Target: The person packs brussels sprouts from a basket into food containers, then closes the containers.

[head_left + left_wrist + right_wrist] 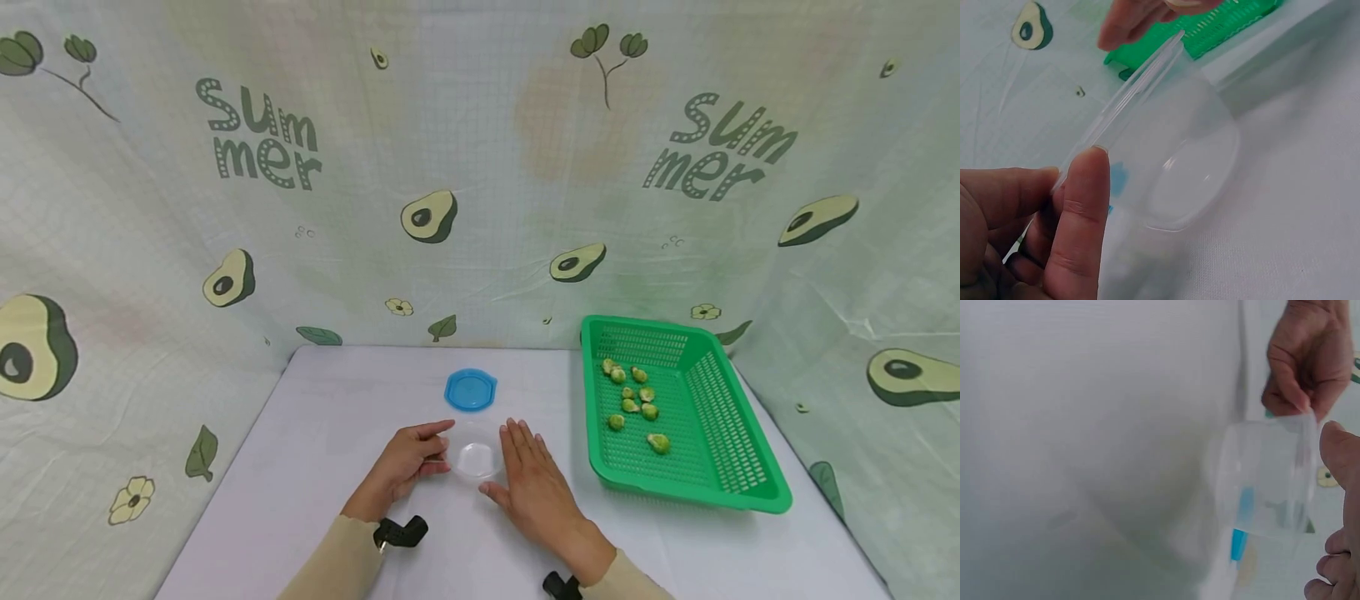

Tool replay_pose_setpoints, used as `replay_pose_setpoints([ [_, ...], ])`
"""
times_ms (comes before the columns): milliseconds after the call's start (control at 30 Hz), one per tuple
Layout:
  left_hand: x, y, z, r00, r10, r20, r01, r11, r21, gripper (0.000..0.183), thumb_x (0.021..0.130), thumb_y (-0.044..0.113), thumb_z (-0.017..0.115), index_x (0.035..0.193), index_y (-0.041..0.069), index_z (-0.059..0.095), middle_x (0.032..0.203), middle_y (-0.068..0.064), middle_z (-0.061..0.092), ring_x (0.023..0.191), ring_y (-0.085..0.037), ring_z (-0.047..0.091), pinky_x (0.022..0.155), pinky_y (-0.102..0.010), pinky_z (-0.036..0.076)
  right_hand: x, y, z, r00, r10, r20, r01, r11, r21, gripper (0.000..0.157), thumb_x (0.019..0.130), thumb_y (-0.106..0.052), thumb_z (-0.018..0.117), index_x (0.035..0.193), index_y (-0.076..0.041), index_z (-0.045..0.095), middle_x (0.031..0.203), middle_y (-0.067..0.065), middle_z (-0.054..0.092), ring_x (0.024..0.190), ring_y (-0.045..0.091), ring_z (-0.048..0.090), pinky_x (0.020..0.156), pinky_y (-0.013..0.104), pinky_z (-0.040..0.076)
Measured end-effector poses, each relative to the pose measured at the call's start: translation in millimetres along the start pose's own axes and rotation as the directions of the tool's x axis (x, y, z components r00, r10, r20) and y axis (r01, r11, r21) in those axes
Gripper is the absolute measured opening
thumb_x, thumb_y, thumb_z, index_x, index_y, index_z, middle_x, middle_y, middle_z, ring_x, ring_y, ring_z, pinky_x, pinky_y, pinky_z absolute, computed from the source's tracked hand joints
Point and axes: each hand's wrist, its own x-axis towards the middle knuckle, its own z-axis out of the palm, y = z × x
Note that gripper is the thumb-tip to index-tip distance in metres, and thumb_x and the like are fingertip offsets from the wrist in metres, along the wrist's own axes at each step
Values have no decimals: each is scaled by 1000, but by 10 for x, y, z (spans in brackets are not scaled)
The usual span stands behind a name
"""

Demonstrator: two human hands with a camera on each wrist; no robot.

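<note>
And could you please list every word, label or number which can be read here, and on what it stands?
"Summer": left part of the patterned backdrop, split over two lines.
"Summer": right part of the same backdrop, split likewise.
None is readable on the blue lid, clear container or green basket.

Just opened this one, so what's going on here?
A person's left hand pinches a clear container by its rim. The right hand, fingers straight, is beside it; whether it touches is hard to tell. A blue lid lies on the table beyond the container, and a green basket holding Brussels sprouts stands to the right.
</note>
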Motion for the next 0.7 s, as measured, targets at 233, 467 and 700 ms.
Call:
replay_pose_setpoints([
  [233,1,-17,1,1000,-4,-6,4,1000,8,46,101,2,67,147,2,62,91,-6,61,78,-14,63,74,-29,67,24,-7,-258,989,-44,-142,59,993,104,85,97,-49,74,161,-3,41,168,19,35,152,39,40,117,52,48],
  [467,0,-6,10,1000,-17,-15,17,1000,8,45,101,2,66,146,3,63,91,-7,62,77,-14,63,74,-29,67,26,17,-533,954,-51,-296,123,966,229,79,91,-35,84,156,-7,49,162,18,45,143,40,51,106,55,56],
  [700,-10,1,16,1000,-11,-5,11,1000,-8,46,100,0,66,146,1,61,90,-6,62,76,-14,63,72,-28,66,21,146,-897,930,6,-368,147,910,387,67,88,-18,87,148,-9,60,154,19,54,136,39,59,99,49,61],
])
